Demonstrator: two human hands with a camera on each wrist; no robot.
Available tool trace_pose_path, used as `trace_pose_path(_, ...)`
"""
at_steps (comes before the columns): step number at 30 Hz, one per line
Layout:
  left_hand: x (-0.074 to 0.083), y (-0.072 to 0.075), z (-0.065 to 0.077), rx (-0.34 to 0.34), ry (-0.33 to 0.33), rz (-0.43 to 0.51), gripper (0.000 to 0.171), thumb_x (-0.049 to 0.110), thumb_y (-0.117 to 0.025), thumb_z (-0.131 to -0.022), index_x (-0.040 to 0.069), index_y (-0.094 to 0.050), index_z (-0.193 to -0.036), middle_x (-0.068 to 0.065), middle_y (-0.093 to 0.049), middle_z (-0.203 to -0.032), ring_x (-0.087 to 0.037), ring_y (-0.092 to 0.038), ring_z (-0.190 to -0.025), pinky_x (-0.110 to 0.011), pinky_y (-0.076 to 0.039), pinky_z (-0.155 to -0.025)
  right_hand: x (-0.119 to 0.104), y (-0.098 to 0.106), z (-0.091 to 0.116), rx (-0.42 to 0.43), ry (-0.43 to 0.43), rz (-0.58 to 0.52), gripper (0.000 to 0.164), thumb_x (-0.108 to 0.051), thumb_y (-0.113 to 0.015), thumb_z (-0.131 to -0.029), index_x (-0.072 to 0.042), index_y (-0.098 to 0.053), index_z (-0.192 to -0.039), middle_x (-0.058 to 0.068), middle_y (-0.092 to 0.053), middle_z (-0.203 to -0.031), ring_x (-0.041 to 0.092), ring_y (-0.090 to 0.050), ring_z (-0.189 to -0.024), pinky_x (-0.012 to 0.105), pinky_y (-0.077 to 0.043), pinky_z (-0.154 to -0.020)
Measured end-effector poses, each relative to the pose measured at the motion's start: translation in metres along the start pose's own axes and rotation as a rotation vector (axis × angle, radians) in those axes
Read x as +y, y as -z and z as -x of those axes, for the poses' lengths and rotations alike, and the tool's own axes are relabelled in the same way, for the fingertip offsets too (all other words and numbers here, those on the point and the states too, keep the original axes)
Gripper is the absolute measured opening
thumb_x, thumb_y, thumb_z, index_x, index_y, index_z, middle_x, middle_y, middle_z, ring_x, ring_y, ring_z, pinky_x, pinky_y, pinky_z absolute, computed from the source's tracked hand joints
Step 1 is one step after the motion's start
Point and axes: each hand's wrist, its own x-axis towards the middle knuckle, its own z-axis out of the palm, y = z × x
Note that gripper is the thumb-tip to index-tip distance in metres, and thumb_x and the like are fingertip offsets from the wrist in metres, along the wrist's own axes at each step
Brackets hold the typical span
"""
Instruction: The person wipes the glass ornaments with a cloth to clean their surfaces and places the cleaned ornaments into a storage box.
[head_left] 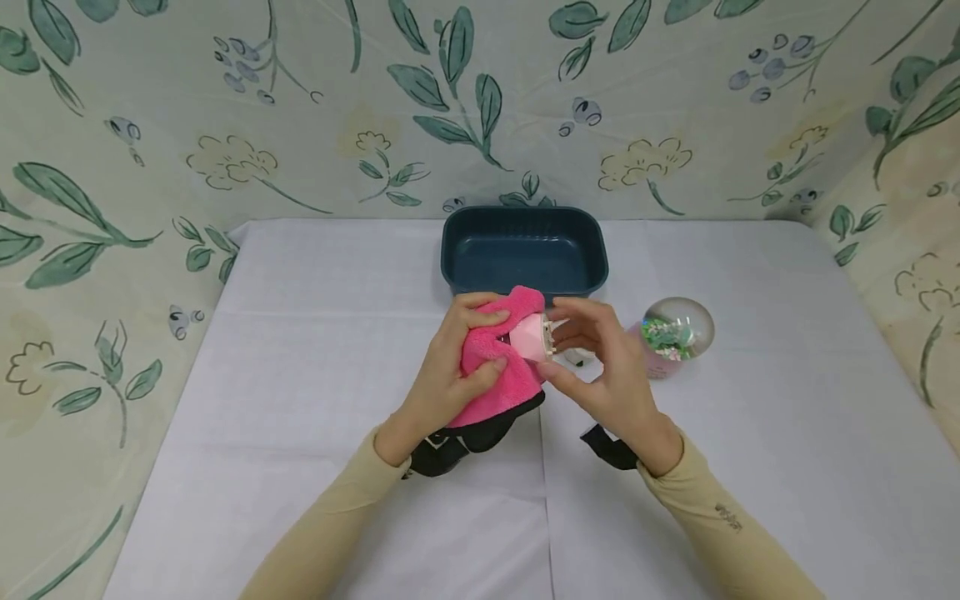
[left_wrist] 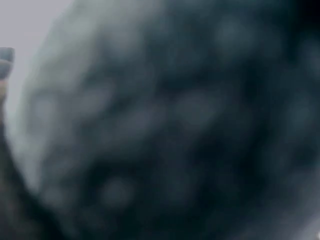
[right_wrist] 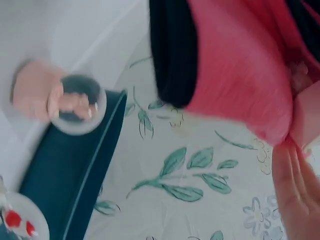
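A dark teal tray (head_left: 525,210) stands near the far edge of the white-covered tabletop (head_left: 315,350), just beyond the person's hands, with a leaf-and-flower-patterned curtain (head_left: 457,108) behind it. To the right, near the right hand, a snow globe (head_left: 678,332) stands upright on a pink base, green and pink decoration inside its clear dome. The right hand's fingers partly cover a small white-and-green thing (head_left: 577,358), too hidden to identify. A black band (head_left: 611,447) shows beside the right wrist.

The right wrist view shows a clear ball on a pinkish base (right_wrist: 75,105) overlapping the tray, and a round clear thing (right_wrist: 25,220) with white and red inside, cut off by the corner. Whether either is the snow globe cannot be told. The left wrist view is filled by a dark blur.

The bright pink cloth (head_left: 491,400), edged in black, is held up between the hands in front of the tray, wrapped around part of a pale pink piece (head_left: 528,337). The left grip (head_left: 444,365) is closed on the cloth, fingers above and thumb pressed below the piece. The right grip (head_left: 611,367) is partly closed, bent fingers and thumb pinching the piece's uncovered end, which has a pale rim.
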Motion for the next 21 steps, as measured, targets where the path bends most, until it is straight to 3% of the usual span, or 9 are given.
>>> trace_pose_path(3,0.0008,0.0043,-0.0010,0.003,0.066,0.052,0.049,0.012,-0.062,-0.077,0.001,-0.047,-0.122,-0.016,-0.044,-0.132,-0.025,-0.044,-0.122,-0.036,-0.054,-0.083,0.0009,0.0026,-0.0054,-0.027,0.177,0.085,0.056,-0.041,-0.062,-0.090,0.003,-0.053,-0.123,0.018,-0.056,-0.115,0.024,-0.058,-0.094,0.023,-0.050,-0.079)
trace_pose_path(5,0.0015,0.0064,-0.0016,-0.017,0.077,0.066,0.049,0.012,-0.062,-0.078,0.001,-0.046,-0.123,-0.015,-0.044,-0.132,-0.025,-0.044,-0.122,-0.036,-0.054,-0.083,0.0012,0.0042,-0.0078,-0.036,0.252,0.128,0.052,-0.039,-0.063,-0.090,0.002,-0.057,-0.120,0.017,-0.057,-0.113,0.024,-0.057,-0.093,0.023,-0.049,-0.078)
trace_pose_path(9,0.0026,0.0084,-0.0025,-0.065,0.018,0.030,0.049,0.010,-0.064,-0.078,0.002,-0.046,-0.122,-0.016,-0.044,-0.130,-0.028,-0.043,-0.122,-0.036,-0.053,-0.084,0.0035,0.0055,-0.0080,-0.020,0.266,0.129,0.052,-0.042,-0.065,-0.088,0.003,-0.060,-0.114,0.014,-0.061,-0.102,0.021,-0.059,-0.080,0.021,-0.048,-0.073)
trace_pose_path(12,0.0035,0.0084,-0.0034,-0.101,-0.039,-0.035,0.051,0.009,-0.067,-0.076,0.004,-0.045,-0.122,-0.017,-0.043,-0.129,-0.029,-0.043,-0.122,-0.034,-0.052,-0.085,0.0057,0.0047,-0.0061,-0.010,0.183,0.092,0.055,-0.046,-0.066,-0.085,0.003,-0.060,-0.109,0.010,-0.063,-0.092,0.017,-0.059,-0.072,0.019,-0.048,-0.068)
trace_pose_path(15,0.0049,0.0077,-0.0036,-0.139,-0.094,-0.120,0.054,0.008,-0.070,-0.076,0.006,-0.044,-0.124,-0.017,-0.041,-0.130,-0.029,-0.043,-0.122,-0.031,-0.051,-0.087,0.0064,0.0031,-0.0037,-0.010,0.022,-0.027,0.053,-0.043,-0.071,-0.083,0.004,-0.059,-0.105,0.007,-0.064,-0.087,0.015,-0.059,-0.068,0.018,-0.050,-0.065)
trace_pose_path(18,0.0058,0.0070,-0.0032,-0.160,-0.149,-0.198,0.056,0.006,-0.072,-0.076,0.007,-0.045,-0.125,-0.018,-0.041,-0.129,-0.030,-0.043,-0.121,-0.029,-0.050,-0.089,0.0033,0.0009,-0.0015,-0.011,-0.203,-0.185,0.036,-0.023,-0.074,-0.084,0.005,-0.057,-0.100,0.006,-0.064,-0.080,0.014,-0.060,-0.062,0.021,-0.052,-0.058)
trace_pose_path(21,0.0049,0.0059,-0.0021,-0.151,-0.181,-0.235,0.054,0.006,-0.071,-0.076,0.006,-0.046,-0.124,-0.018,-0.041,-0.129,-0.030,-0.044,-0.120,-0.029,-0.050,-0.090,-0.0017,-0.0007,-0.0011,-0.007,-0.399,-0.301,0.019,-0.001,-0.068,-0.084,0.006,-0.055,-0.096,0.008,-0.062,-0.075,0.018,-0.059,-0.054,0.027,-0.052,-0.052)
